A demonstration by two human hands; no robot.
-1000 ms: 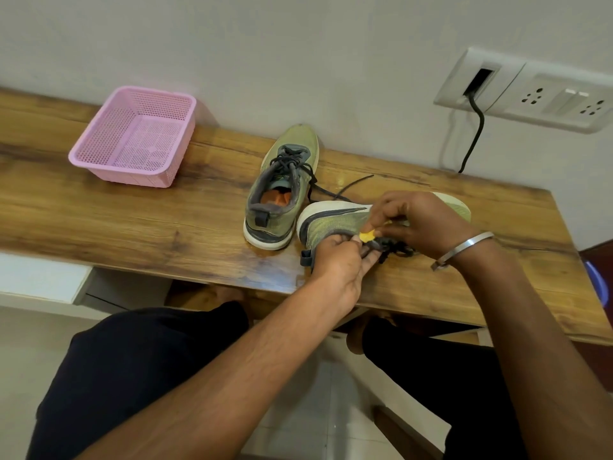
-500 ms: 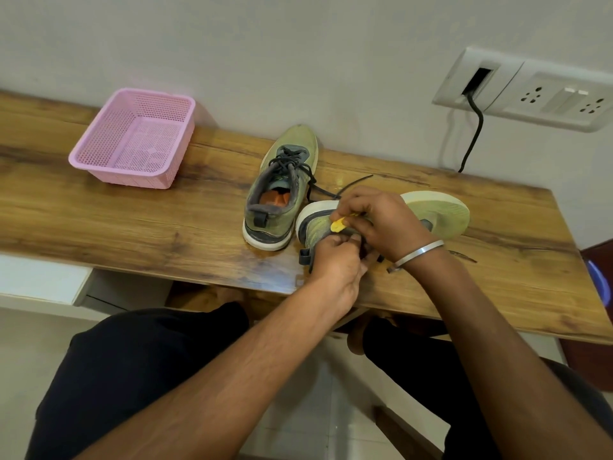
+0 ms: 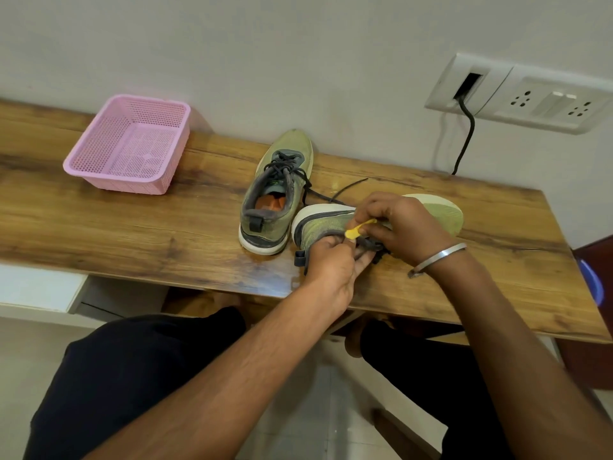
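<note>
Two olive-green running shoes sit on the wooden desk [image 3: 132, 234]. One shoe [image 3: 275, 194] stands upright with its dark laces loose. The other shoe [image 3: 325, 224] lies on its side, sole toward the wall. My left hand [image 3: 331, 260] grips the collar and laces of the tipped shoe. My right hand [image 3: 401, 224], a metal bangle on its wrist, pinches a small yellow tool [image 3: 358, 229] at the dark laces [image 3: 371, 244]. The lace area is mostly hidden by my fingers.
A pink mesh basket [image 3: 99, 167] stands at the desk's back left by the wall. A switch and socket panel [image 3: 517, 94] with a black cable [image 3: 464, 141] is on the wall at the right. My legs are below the desk edge.
My right hand with the yellow tool shifted left along the tipped shoe, then back slightly right. More of the shoe's toe shows now. My left hand stayed at the collar.
</note>
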